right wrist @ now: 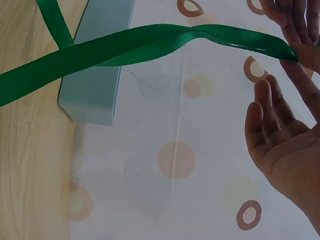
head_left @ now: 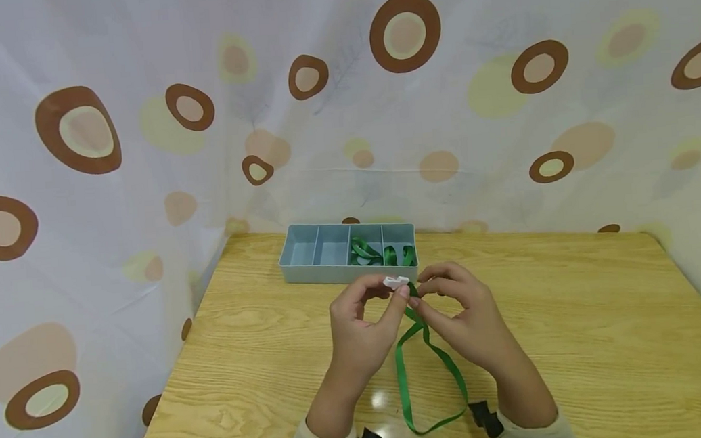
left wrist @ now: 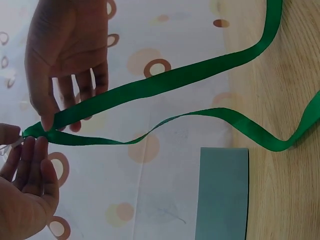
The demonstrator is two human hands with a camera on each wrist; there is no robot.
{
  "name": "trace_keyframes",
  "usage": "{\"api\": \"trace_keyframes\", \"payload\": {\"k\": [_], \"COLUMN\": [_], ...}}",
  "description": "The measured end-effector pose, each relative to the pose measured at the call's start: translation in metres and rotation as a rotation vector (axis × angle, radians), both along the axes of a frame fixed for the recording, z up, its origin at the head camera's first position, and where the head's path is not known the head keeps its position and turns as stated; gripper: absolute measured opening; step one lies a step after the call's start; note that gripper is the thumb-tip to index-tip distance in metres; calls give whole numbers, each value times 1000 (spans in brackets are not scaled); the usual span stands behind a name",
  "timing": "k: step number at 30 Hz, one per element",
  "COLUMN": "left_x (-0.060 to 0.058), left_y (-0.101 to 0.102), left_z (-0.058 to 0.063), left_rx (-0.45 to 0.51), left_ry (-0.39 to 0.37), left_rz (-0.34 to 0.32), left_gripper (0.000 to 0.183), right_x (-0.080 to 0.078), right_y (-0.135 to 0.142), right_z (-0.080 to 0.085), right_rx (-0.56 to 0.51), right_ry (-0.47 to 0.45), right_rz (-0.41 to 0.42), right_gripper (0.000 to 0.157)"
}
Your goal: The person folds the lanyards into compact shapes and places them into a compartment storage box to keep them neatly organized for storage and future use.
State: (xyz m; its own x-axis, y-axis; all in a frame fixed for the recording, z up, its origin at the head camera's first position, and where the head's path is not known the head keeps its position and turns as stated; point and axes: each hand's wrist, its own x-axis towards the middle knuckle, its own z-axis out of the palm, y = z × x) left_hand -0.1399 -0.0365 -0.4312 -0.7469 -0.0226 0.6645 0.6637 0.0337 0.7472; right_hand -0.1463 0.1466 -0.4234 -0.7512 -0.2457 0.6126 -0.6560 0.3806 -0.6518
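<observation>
Over the table, my left hand [head_left: 358, 327] pinches a small white plastic piece [head_left: 395, 281] between thumb and fingers; its exact kind is too small to tell. Close against it, my right hand [head_left: 467, 312] pinches the green ribbon [head_left: 403, 378] beside the white piece. The two thumbs nearly meet there. Below the hands the ribbon hangs in a long loop down toward the tabletop. In the left wrist view, two strands of ribbon [left wrist: 150, 89] spread away from the fingertips. In the right wrist view, the ribbon [right wrist: 125, 42] runs twisted to the fingers, which hide its end.
Behind the hands stands a blue-grey divided tray [head_left: 311, 274]. Its two right compartments hold more green ribbon [head_left: 361, 247]. The wooden table [head_left: 577, 312] extends to both sides, and a patterned curtain [head_left: 344, 124] closes off the back and left.
</observation>
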Motion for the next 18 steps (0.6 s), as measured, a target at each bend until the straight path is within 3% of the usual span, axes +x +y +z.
{"api": "trace_keyframes", "payload": {"k": [11, 18], "left_x": [3, 2], "left_y": [2, 1], "left_z": [1, 3], "left_rx": [-5, -53], "left_ry": [-13, -28], "left_rz": [-22, 4], "left_gripper": [9, 6], "right_x": [-1, -2], "right_y": [5, 6], "right_z": [-1, 1], "right_rx": [25, 8], "right_ry": [-141, -202], "right_rz": [97, 180], "right_gripper": [34, 25]}}
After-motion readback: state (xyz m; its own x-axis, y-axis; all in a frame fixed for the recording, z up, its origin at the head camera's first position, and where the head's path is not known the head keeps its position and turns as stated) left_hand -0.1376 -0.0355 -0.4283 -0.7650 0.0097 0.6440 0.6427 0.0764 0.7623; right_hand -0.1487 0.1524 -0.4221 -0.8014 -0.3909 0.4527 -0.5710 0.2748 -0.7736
